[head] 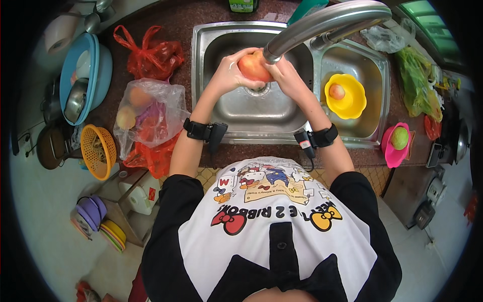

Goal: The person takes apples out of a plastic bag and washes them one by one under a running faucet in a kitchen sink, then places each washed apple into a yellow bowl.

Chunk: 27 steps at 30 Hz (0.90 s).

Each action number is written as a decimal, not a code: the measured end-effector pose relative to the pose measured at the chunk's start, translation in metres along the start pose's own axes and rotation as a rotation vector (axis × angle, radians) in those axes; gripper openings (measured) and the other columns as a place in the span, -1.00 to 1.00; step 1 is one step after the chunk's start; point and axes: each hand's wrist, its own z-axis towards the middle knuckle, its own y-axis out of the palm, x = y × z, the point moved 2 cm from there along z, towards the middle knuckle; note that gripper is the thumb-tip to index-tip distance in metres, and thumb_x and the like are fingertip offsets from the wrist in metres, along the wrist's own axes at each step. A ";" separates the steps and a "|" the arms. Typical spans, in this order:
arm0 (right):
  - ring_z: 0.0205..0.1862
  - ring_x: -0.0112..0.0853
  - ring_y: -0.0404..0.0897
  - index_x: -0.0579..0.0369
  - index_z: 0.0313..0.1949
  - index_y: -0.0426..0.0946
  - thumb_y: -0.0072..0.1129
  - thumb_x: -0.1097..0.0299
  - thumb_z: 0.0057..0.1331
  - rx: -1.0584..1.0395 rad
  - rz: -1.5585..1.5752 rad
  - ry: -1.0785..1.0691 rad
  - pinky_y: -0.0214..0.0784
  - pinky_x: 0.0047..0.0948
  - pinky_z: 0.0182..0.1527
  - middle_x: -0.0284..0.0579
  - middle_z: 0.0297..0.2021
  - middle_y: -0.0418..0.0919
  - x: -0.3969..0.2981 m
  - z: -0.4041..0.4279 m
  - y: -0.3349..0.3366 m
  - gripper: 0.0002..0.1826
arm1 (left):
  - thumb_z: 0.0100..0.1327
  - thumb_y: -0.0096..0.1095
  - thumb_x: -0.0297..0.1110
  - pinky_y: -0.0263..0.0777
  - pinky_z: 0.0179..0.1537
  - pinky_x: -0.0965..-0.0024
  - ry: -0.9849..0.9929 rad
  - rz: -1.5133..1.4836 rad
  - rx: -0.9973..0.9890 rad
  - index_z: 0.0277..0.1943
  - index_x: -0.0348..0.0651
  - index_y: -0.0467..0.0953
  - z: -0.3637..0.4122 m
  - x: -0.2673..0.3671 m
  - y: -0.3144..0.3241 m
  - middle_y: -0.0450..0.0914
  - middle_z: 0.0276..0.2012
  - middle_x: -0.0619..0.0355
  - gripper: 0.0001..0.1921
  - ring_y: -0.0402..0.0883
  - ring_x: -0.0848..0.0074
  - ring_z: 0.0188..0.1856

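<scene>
A large red-and-yellow fruit (251, 68), which looks like an apple, is held between my two hands over the left basin of the steel sink (260, 132). My left hand (228, 73) cups its left side and underside. My right hand (285, 75) grips the right side, its fingers partly hidden behind the fruit and the spout. Just above my hands is the mouth of the curved metal faucet (324, 22); I cannot tell whether water runs. Below the fruit, the drain (260, 90) shows. In the right basin sits a yellow scalloped bowl (349, 102) holding a small pinkish fruit (336, 91).
Left on the counter are a clear plastic bag (162, 98) with fruit, a red plastic bag (154, 56), an orange basket (111, 147) and blue basins (103, 75). To the right stand a pink bowl (388, 145) with a green fruit (399, 137) and a green bag (415, 87).
</scene>
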 end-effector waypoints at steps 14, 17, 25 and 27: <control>0.15 -0.26 0.20 -0.05 0.21 -0.17 0.00 0.64 0.07 -0.245 0.609 0.105 0.26 -0.38 0.03 -0.01 0.22 -0.06 0.001 -0.031 -0.006 -0.23 | -0.39 0.48 -0.41 0.26 0.03 0.44 0.023 -0.252 -0.018 0.01 -0.18 0.34 -0.013 -0.001 0.006 0.43 -0.09 0.16 -0.26 0.41 0.51 -0.05; 0.20 -0.32 0.12 -0.04 0.23 -0.14 0.05 0.56 0.09 -0.202 0.558 0.044 0.16 -0.32 0.10 -0.06 0.22 -0.06 0.012 -0.032 -0.004 -0.23 | -0.37 0.47 -0.41 0.24 0.05 0.44 0.042 -0.325 -0.019 0.02 -0.19 0.32 -0.011 -0.006 0.009 0.39 -0.06 0.14 -0.26 0.40 0.50 -0.04; 0.16 -0.38 0.17 0.01 0.22 0.01 0.14 0.23 0.13 0.058 0.377 0.040 0.18 -0.42 0.08 -0.10 0.12 0.13 0.025 -0.033 0.012 -0.29 | -0.09 0.28 -0.04 0.45 -0.41 0.52 -0.125 -0.817 -0.045 0.08 -0.13 0.16 -0.021 -0.012 0.024 0.36 -0.13 0.16 -0.30 0.46 0.54 -0.18; 0.04 -0.42 0.28 0.05 0.19 0.03 0.12 0.20 0.14 -0.013 0.456 0.132 0.27 -0.48 -0.05 -0.11 0.04 0.21 0.014 -0.030 0.012 -0.32 | -0.05 0.13 0.12 0.40 -0.47 0.56 -0.156 -0.814 -0.023 0.06 -0.15 0.19 -0.023 -0.019 0.033 0.40 -0.19 0.16 -0.31 0.47 0.56 -0.27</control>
